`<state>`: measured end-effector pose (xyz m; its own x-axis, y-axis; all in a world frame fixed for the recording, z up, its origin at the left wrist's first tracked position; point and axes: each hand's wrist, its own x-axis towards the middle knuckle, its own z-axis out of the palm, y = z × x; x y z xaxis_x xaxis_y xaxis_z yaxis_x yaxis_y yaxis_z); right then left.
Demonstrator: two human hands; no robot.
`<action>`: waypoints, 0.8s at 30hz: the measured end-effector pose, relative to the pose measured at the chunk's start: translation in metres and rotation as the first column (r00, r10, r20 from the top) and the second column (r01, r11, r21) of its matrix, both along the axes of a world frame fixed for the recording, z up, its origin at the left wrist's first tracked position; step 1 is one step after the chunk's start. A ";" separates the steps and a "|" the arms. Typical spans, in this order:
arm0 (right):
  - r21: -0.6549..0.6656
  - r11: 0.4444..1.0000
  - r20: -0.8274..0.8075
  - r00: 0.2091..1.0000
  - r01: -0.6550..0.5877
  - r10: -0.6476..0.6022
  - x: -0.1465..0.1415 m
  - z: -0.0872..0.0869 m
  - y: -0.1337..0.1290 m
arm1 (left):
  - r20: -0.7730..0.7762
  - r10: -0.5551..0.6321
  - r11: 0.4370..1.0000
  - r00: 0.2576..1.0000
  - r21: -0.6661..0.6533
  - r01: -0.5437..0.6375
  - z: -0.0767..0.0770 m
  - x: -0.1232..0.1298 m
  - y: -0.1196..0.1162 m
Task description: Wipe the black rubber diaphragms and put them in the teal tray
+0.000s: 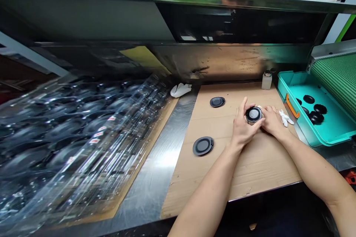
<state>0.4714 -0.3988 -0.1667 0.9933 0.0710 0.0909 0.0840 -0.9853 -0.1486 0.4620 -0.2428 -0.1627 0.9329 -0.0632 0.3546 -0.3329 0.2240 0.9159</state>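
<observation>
In the head view, my left hand [243,126] is closed around the edge of a round black cap-like part [253,114], thumb along its near side and fingers at the far side. My right hand [271,119] is at the part's right edge with its fingers curled together; what they pinch is hidden. A crumpled white cloth or glove [286,117] lies just beyond the right hand. Two flat black discs with small side tabs rest on the cardboard sheet [258,177] to the left: a nearer disc [203,146] and a farther disc [217,102].
On the right stands a teal bin [333,133] with several black round parts and an orange latch. A small bottle [266,80] stands at the back. Clear plastic trays [91,148] of black parts fill the left, near a white crumpled piece [180,90]. A shelf edge crosses above.
</observation>
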 end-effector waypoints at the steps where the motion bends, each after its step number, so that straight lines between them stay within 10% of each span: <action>1: 0.002 1.000 -0.003 1.000 0.000 0.000 0.000 0.000 0.000 | -0.011 -0.016 1.000 1.000 0.015 0.016 0.003 -0.003 0.000; 9: 0.001 1.000 0.005 1.000 0.001 -0.001 0.003 -0.003 -0.002 | -0.147 0.010 0.996 0.989 -0.083 -0.023 0.016 -0.009 0.001; 18: -0.001 1.000 0.065 0.998 0.007 -0.007 0.002 -0.006 -0.001 | -0.049 0.254 0.823 0.966 0.535 -0.189 -0.026 0.026 0.024; 24: -0.001 1.000 0.088 0.996 0.007 -0.007 0.003 -0.007 -0.003 | -0.113 0.026 0.782 0.993 0.621 0.050 -0.006 0.001 0.024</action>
